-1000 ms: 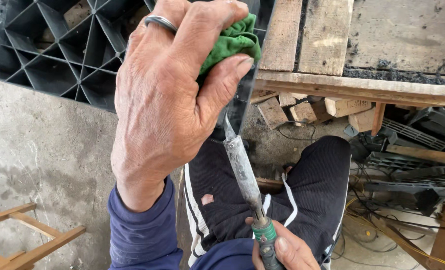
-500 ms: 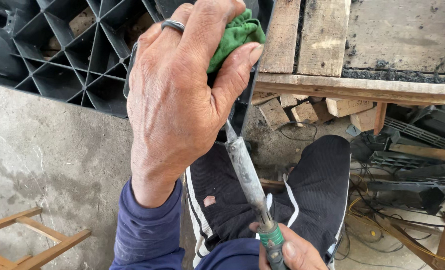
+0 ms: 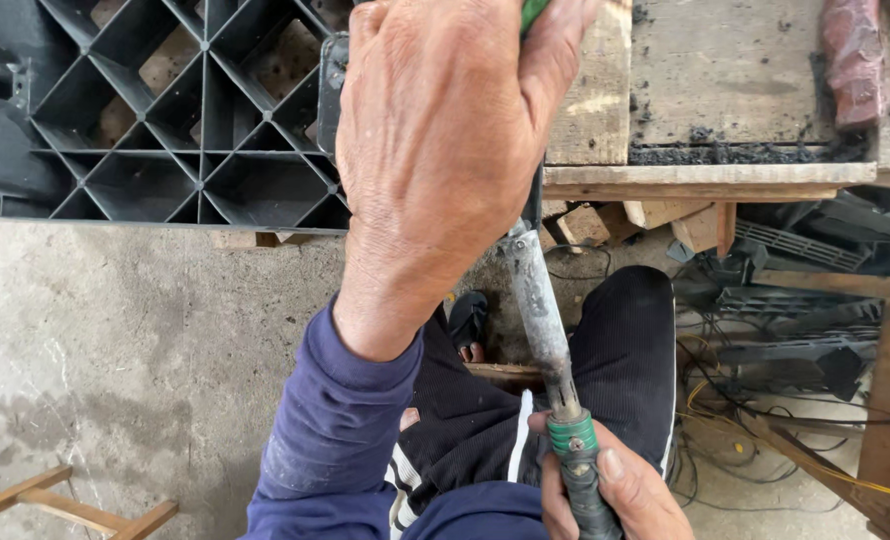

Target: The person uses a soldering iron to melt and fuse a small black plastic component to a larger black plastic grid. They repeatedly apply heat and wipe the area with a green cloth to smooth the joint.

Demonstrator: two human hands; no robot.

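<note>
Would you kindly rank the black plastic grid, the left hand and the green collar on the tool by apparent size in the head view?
1. Black plastic grid, though cropped.
2. Left hand, enlarged by nearness to the camera.
3. Green collar, clearly smallest.

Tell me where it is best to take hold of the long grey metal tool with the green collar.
Take the long grey metal tool by its dark handle below the green collar, coming from the near end, as the right hand does. The bare shaft looks unsafe to grip.

Bare concrete floor (image 3: 115,350) leftward; wooden bench (image 3: 705,180) ahead.
</note>
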